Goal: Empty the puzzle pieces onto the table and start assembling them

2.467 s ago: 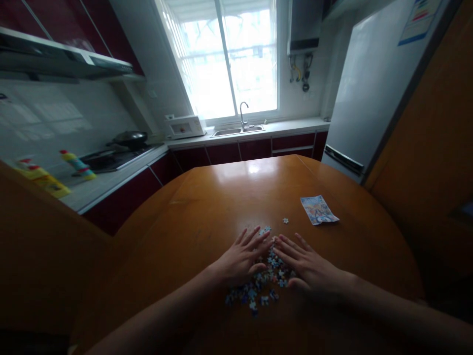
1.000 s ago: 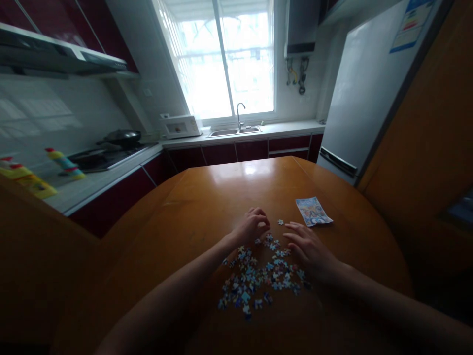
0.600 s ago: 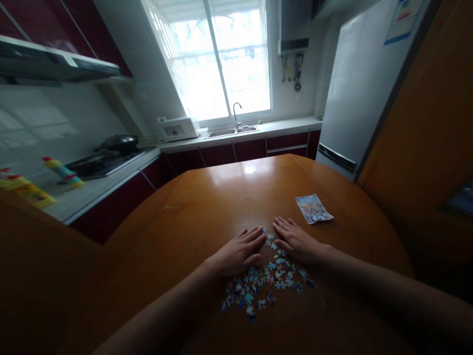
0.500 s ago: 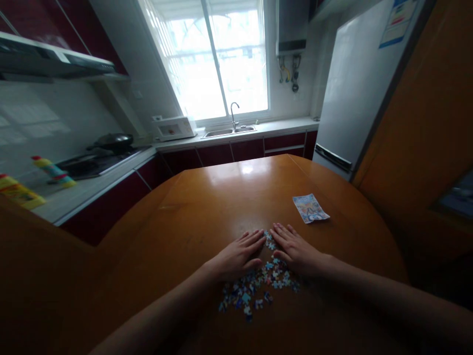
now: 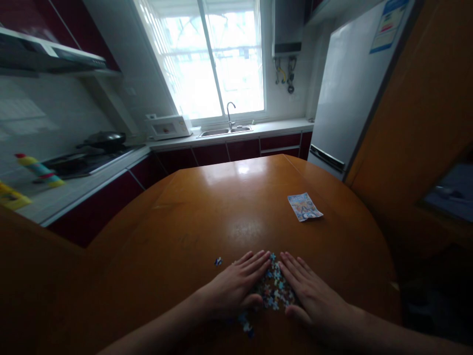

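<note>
Several small jigsaw puzzle pieces [image 5: 275, 291], mostly blue and white, lie in a loose heap on the brown wooden table [image 5: 221, 207]. My left hand [image 5: 236, 283] rests flat along the heap's left side, fingers stretched out and holding nothing. On the other side lies my right hand [image 5: 310, 291], also flat, its fingertips angled toward the left ones. The heap shows in the gap between the two hands, and parts of it are hidden under them. One stray puzzle piece [image 5: 218, 261] sits apart, left of my left fingers. More pieces lie below my left thumb.
A creased printed sheet [image 5: 305, 206] lies farther back on the right of the table. Beyond the table are a counter with a sink [image 5: 225, 131], a microwave [image 5: 170, 127], a stove with a pan [image 5: 107, 139], bottles [image 5: 40, 170] and a fridge [image 5: 347, 84].
Both hands have moved nearer to me, and the pieces between them are gathered more closely. A single piece now shows left of my left hand. The view has shifted slightly.
</note>
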The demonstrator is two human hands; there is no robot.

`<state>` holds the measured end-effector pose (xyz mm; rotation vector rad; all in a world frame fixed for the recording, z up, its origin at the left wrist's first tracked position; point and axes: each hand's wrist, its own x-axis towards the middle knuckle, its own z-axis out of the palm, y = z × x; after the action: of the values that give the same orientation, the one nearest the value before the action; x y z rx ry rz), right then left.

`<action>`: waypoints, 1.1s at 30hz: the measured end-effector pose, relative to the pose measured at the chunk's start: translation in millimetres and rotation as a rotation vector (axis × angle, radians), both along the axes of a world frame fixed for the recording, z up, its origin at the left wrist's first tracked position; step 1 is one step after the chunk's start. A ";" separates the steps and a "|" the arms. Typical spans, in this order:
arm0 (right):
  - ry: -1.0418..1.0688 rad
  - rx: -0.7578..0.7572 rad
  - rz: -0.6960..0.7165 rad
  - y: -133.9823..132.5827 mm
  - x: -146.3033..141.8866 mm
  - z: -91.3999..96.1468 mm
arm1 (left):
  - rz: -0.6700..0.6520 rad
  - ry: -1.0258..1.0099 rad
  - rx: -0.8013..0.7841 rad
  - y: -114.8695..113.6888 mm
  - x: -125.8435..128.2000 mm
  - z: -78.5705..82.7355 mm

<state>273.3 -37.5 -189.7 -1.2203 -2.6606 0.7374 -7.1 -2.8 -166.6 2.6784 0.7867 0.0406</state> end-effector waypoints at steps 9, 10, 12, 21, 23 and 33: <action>0.000 0.008 0.009 -14.7 -17.4 -5.4 | -0.011 0.020 -0.014 -7.1 -5.0 6.0; -0.002 0.012 0.009 -14.7 -16.7 -6.9 | -0.004 0.018 -0.016 -7.0 -5.8 7.4; 0.006 0.024 0.009 -14.4 -13.7 -10.5 | 0.009 0.013 -0.011 -6.0 -10.7 9.7; 0.044 0.085 -0.127 6.3 -3.9 -16.6 | 0.327 -0.030 0.169 5.4 -78.6 -3.3; 0.053 0.080 -0.111 11.5 -12.5 -12.2 | 0.331 -0.001 0.145 -2.5 -79.2 -9.6; 0.059 0.111 -0.007 -1.8 -42.3 -10.3 | 0.357 0.067 0.136 -57.2 -32.7 -25.9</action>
<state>231.0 -39.3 -200.0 -1.1604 -2.6103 0.6055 -39.8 -60.1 -192.5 2.6385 1.3177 0.0954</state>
